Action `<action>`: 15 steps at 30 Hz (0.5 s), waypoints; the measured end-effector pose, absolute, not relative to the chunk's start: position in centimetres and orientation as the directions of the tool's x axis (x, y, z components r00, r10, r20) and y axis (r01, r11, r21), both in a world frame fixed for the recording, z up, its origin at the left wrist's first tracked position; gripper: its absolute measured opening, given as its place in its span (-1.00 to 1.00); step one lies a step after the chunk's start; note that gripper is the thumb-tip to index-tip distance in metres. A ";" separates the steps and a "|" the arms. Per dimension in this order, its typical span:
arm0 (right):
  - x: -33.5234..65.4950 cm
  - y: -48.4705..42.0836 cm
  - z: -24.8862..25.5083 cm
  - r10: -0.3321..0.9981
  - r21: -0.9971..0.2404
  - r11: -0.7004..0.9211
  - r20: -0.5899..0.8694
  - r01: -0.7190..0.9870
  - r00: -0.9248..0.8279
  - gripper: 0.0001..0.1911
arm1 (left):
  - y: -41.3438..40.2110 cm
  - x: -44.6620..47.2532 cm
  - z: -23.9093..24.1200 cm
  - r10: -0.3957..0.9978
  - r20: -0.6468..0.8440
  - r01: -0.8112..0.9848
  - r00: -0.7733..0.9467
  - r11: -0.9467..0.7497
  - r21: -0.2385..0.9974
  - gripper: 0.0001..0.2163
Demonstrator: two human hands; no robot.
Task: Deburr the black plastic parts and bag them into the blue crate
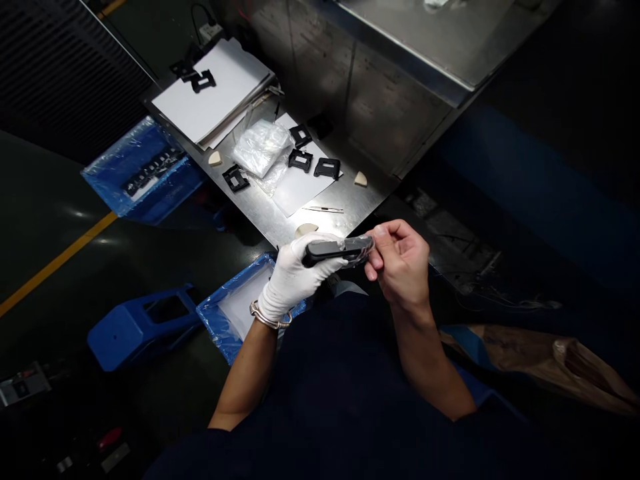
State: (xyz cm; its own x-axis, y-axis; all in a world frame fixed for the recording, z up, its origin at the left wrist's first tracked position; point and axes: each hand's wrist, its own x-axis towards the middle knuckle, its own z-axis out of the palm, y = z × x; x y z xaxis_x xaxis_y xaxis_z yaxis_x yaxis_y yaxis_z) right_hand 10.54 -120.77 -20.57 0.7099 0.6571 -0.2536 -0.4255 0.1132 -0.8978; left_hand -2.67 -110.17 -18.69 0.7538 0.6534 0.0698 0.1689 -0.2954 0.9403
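My left hand (295,273), in a white glove, is wrapped round a dark, long plastic part (325,251) in front of my body. Clear plastic film (364,252) covers the part's right end. With bare thumb and fingers pressed together, my right hand (403,263) pinches the film at that end. Beyond my hands, on the metal table (260,220), lie several black plastic frames (327,168) with rectangular openings, some on a white sheet (295,193). Beside them is a pile of clear plastic bags (263,147). Tweezers (324,209) lie close to the table's near edge.
A paper stack (210,100) with black pieces stands at the back left. Blue lined bins (145,170) and a blue stool (135,330) are left. A metal machine panel (350,87) rises behind the table. A brown sack (545,360) lies at right.
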 end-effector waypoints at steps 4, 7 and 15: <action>10.3 -120.7 -20.6 0.665 -0.890 0.105 -0.268 -0.443 0.697 -0.67 | -110.6 -3.0 -18.8 0.683 0.000 0.199 0.731 -0.213 0.957 -0.74; 10.2 -120.7 -20.6 0.675 -0.881 0.116 -0.268 -0.458 0.688 -0.69 | -110.7 -3.2 -18.7 0.688 -0.004 0.196 0.725 -0.200 0.960 -0.75; 10.0 -120.6 -20.4 0.689 -0.880 0.124 -0.255 -0.458 0.678 -0.67 | -110.4 -3.3 -18.1 0.647 0.059 0.111 0.760 -0.219 0.969 -0.81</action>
